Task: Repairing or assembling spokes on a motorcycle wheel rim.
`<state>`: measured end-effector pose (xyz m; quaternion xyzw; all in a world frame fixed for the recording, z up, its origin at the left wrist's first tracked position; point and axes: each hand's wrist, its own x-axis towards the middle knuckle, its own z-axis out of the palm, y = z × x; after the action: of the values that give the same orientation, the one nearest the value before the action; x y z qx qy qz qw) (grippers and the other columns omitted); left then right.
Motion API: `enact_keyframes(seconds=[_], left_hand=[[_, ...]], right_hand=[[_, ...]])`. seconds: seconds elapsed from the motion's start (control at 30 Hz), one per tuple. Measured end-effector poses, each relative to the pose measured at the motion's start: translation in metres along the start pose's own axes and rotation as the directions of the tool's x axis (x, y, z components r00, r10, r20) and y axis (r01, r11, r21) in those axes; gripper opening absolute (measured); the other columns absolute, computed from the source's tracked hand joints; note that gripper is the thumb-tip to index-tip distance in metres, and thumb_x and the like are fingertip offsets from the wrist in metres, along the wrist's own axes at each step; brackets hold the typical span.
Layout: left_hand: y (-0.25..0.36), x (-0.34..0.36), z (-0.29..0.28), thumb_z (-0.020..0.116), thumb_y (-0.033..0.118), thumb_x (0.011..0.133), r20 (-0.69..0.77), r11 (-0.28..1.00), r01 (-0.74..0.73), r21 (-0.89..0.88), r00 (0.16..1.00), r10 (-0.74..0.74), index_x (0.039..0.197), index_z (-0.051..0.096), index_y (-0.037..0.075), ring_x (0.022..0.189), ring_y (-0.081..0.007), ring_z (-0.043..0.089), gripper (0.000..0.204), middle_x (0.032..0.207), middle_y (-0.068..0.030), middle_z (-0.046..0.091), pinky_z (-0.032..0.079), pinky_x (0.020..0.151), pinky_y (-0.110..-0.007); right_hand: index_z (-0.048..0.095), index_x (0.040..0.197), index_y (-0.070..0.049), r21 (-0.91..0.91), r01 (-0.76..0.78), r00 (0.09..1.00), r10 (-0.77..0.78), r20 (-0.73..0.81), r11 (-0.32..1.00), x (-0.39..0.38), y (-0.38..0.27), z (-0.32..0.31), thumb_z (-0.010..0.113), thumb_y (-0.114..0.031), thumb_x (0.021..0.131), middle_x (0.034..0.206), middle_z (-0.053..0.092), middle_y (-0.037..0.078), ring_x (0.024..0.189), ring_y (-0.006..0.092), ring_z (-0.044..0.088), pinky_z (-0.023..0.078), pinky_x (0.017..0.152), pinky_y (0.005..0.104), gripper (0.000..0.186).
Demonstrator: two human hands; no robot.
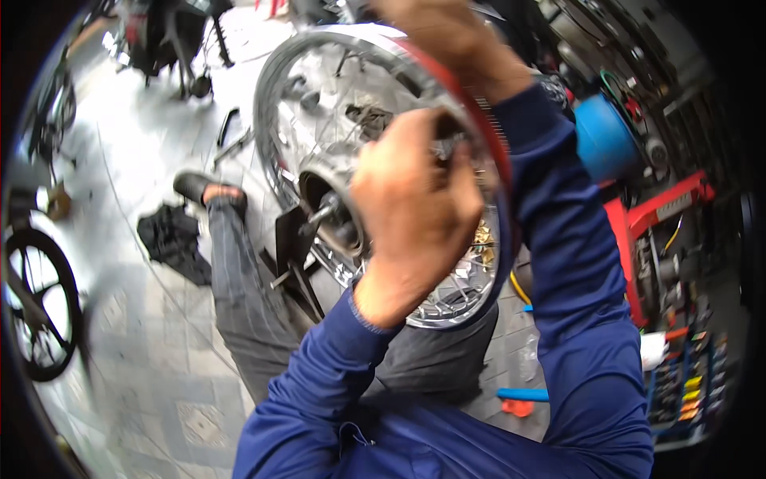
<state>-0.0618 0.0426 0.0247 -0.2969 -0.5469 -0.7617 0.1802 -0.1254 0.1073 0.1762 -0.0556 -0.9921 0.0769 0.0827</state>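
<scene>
A spoked wheel (pixel 275 152) with a shiny silver rim stands tilted in front of me, between my legs. Its hub (pixel 307 180) has an axle poking out to the left, beside a dark metal stand (pixel 291 239). My left hand (pixel 411 203) is over the spokes just right of the hub, its fingers curled closed; whatever they hold is hidden and blurred. At the far right of the rim, a red band (pixel 487 132) runs along its outer side. Beyond that band my right hand (pixel 451 40) reaches to the wheel's upper edge, its fingers smeared by motion and partly cut off.
Black cloth (pixel 171 239) lies on the tiled floor by my left foot. A black spoked wheel (pixel 40 307) stands at far left. To the right are a blue drum (pixel 606 140), a red metal frame (pixel 638 215) and a tool tray (pixel 686 383). Motorcycle parts stand behind.
</scene>
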Motion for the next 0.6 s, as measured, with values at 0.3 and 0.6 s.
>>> enact_keyframes(seconds=[0.3, 0.6], left_hand=[[0.026, 0.010, -0.008, 0.052, -0.017, 0.081, 0.156, 0.937, 0.213, -0.275, 0.972, -0.175, 0.097, 0.072, -0.008, 0.079, -0.0087, 0.066, 0.026, 0.089, -0.0068, 0.074, 0.050, 0.074, -0.020], [0.026, 0.014, -0.017, 0.066, -0.005, 0.087, 0.130, 0.969, 0.201, -0.140, 0.974, -0.184, 0.103, 0.071, -0.005, 0.078, -0.0071, 0.064, 0.016, 0.088, -0.0044, 0.073, 0.051, 0.075, -0.021]], right_hand=[[0.041, 0.148, 0.010, 0.244, 0.285, 0.909, -0.181, -0.376, 0.927, 0.005, 0.030, 0.019, 0.039, -0.078, 0.096, 0.146, 0.049, 0.035, 0.140, 0.0411, 0.048, 0.035, 0.119, 0.0420, 0.102], [0.065, 0.129, 0.005, 0.259, 0.335, 0.920, -0.255, -0.297, 0.906, 0.029, 0.013, 0.008, 0.046, -0.059, 0.100, 0.127, 0.067, 0.027, 0.121, 0.0385, 0.064, 0.047, 0.104, 0.0448, 0.073]])
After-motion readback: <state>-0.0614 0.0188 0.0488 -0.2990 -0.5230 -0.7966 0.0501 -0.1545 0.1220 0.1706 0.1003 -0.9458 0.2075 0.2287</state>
